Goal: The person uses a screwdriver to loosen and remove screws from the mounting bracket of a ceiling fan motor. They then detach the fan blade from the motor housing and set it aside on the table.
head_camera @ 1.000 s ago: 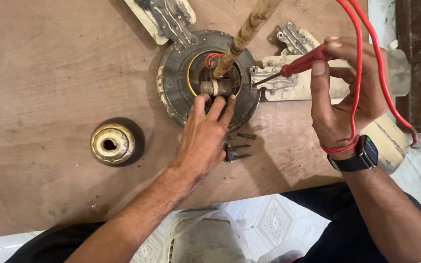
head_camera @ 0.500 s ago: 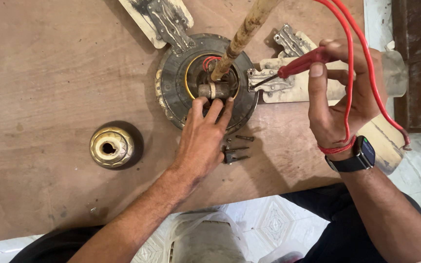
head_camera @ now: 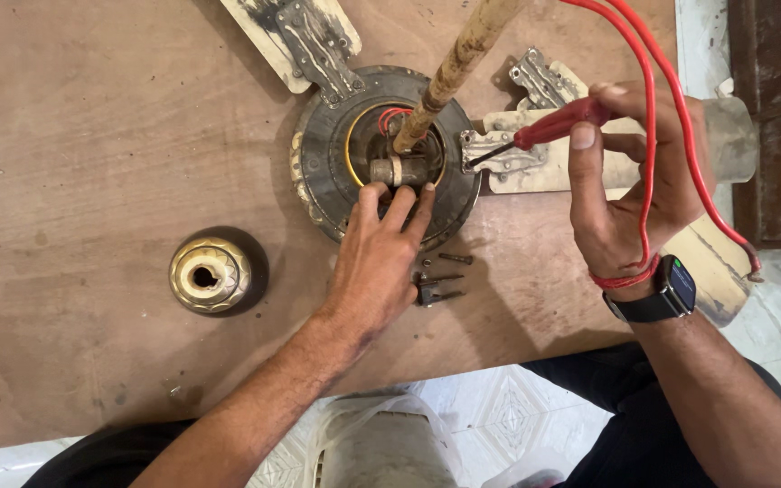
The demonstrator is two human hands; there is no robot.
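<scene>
Little has moved: left hand [head_camera: 380, 262] fingertips rest open on fan motor [head_camera: 327, 154]; right hand [head_camera: 630, 190] still pinches red screwdriver [head_camera: 558, 124].

The fan motor [head_camera: 381, 158] near the far edge of the brown wooden table [head_camera: 92, 136] is dark grey with a yellow ring. The screwdriver [head_camera: 553, 126] handle is red (so are the wires [head_camera: 653, 108]). The brass-coloured cap [head_camera: 210, 275] is ribbed. The watch [head_camera: 666, 294] is black.
</scene>
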